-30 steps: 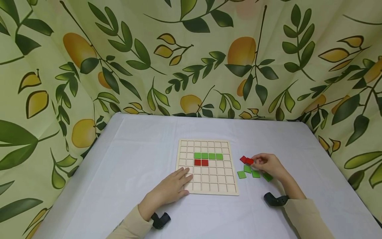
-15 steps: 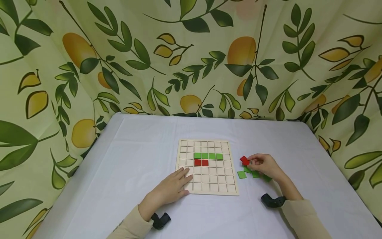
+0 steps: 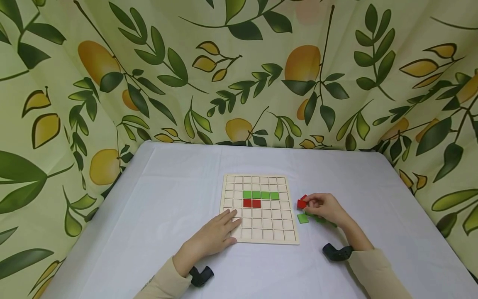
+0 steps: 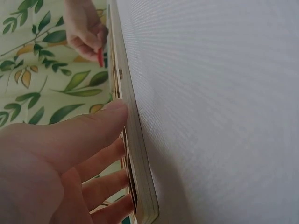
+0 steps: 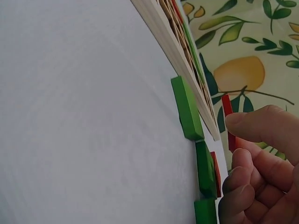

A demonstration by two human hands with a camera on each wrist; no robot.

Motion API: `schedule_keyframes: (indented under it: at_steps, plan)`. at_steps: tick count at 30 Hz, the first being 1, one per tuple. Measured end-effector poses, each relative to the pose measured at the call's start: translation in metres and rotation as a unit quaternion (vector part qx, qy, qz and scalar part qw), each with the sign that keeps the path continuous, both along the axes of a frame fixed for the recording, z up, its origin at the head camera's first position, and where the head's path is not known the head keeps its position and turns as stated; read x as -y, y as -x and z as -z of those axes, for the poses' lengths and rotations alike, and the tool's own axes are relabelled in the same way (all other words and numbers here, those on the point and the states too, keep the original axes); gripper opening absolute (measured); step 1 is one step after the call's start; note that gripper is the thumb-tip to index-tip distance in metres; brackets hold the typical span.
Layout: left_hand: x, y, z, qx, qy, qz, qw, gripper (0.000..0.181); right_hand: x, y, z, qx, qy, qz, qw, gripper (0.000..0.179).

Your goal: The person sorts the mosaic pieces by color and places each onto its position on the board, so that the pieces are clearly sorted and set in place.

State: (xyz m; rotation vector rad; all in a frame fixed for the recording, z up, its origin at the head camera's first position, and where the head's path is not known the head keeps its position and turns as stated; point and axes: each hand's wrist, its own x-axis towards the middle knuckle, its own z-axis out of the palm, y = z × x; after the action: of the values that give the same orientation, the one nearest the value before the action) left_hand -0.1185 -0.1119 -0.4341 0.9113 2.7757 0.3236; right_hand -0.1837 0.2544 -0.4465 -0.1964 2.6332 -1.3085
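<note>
My left hand [image 3: 213, 233] lies with its fingers extended on the lower left part of a wooden grid board [image 3: 269, 226]. In the left wrist view its thumb touches the board's edge [image 4: 135, 154]. Between thumb and fingers, my right hand [image 3: 328, 207] pinches a red square tile [image 3: 301, 204], held above the table to the right of the board. The right wrist view shows that red tile [image 5: 228, 105] standing on edge in the pinch. Another red tile [image 3: 304, 197] lies behind it, partly hidden. Green tiles [image 3: 303, 218] lie below the hand, some covered by it.
Set in the board are a row of green tiles [image 3: 256, 194] and two red tiles [image 3: 252, 203] under it. A white cloth [image 3: 179, 187] covers the table. Behind stands a leaf-and-fruit patterned curtain [image 3: 239, 83]. Each wrist carries a black device [image 3: 337, 252].
My right hand has lifted a red tile off the loose pile and moved left toward the board, now covering more of the green tiles. My left hand has stayed still.
</note>
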Motion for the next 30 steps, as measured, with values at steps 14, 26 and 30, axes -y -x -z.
schedule_keyframes:
  at_steps: [14, 26, 30]
  plan:
    - [0.0, -0.001, -0.001, 0.007, -0.014, -0.004, 0.9999, 0.052, 0.014, -0.001, -0.002, -0.009, 0.001, -0.025, 0.9997, 0.029]
    - [0.0, -0.002, -0.002, 0.004, -0.019, -0.003, 0.9998, 0.052, 0.023, 0.0, -0.002, -0.012, 0.007, -0.044, 0.9989, 0.027]
    - [0.0, -0.002, -0.004, 0.003, -0.015, -0.002, 0.9999, 0.052, 0.027, 0.0, -0.001, -0.005, 0.015, -0.054, 0.9984, 0.029]
